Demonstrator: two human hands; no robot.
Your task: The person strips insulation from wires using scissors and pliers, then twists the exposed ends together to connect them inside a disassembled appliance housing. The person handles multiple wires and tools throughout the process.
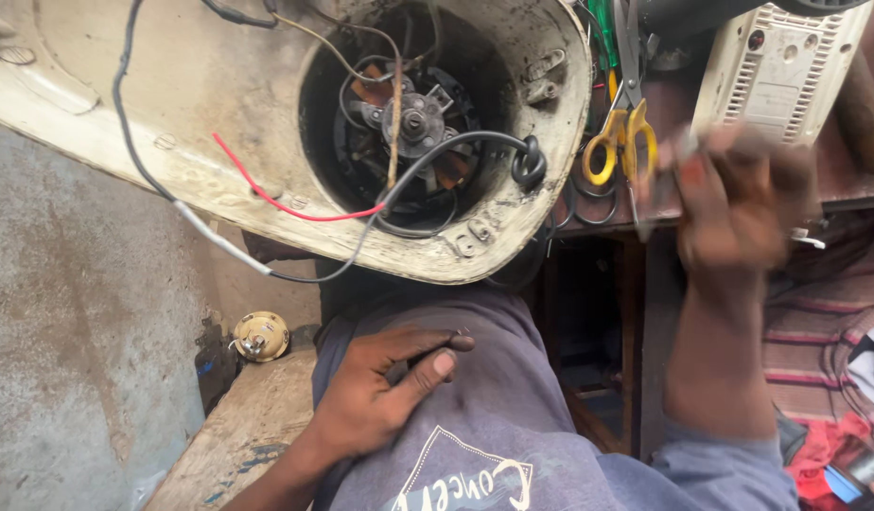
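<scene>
We look down on a grimy cream plastic appliance housing (219,85) lying across our lap, its round opening showing a dark motor with copper windings (413,123) inside. A red wire (286,203) and a black cable with a white stretch (201,222) trail out of the opening toward eight o'clock.

Our left hand (371,393) rests on the grey-blue cloth of our thigh (494,378) at six o'clock; its thumb and forefinger are pressed together, pinching a small dark part (456,336) that is too tiny to identify, the other fingers curled loosely beneath.

Our right hand (740,199) is raised at three o'clock, blurred by motion, fingers bunched around a thin grey tool (645,208) whose kind we cannot tell. Just beside it, at one o'clock, yellow-handled scissors (621,142) lie on a dark wooden shelf (853,185), near a white ribbed plastic casing (777,66).

At eight o'clock, a round cream plastic fitting (260,336) sits by a wooden plank (248,426), well apart from both hands.
</scene>
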